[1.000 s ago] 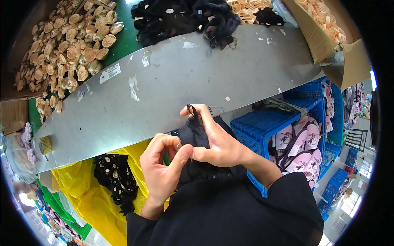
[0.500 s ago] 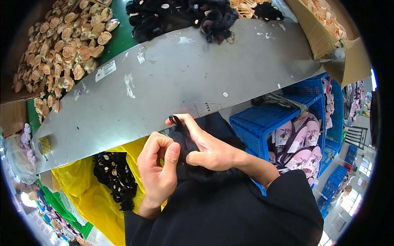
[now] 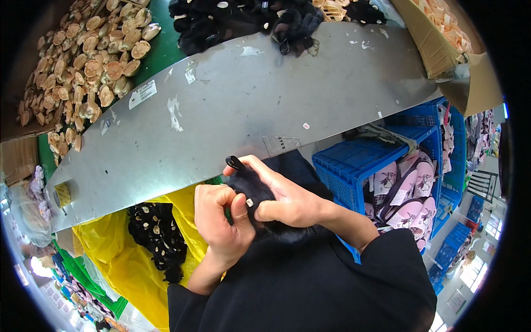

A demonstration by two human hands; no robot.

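Observation:
A small black plush piece [image 3: 251, 185] with a shiny black loop [image 3: 234, 162] at its top is held near the table's front edge, close to my body. My right hand [image 3: 290, 200] wraps round it from the right, index finger along the top and thumb across its front. My left hand [image 3: 223, 220] is curled at its lower left side, thumb bent toward the fingers. Between the two thumbs a small pale spot [image 3: 249, 202] shows on the plush. The left fingertips are partly hidden, so whether they pinch the plush or something small cannot be made out.
Black plush pieces [image 3: 232, 25] lie along the back of the metal table [image 3: 221, 105]. Gold-and-beige oval parts [image 3: 83, 66] are heaped at left, beside a tape roll [image 3: 62, 195]. A yellow bag [image 3: 105, 243] holds more plush. Blue crates [image 3: 354, 160] with pink slippers [image 3: 404, 188] stand right.
My left hand has moved right and slightly up, against the plush piece. The pale spot on the plush has come into sight. My right hand keeps its hold.

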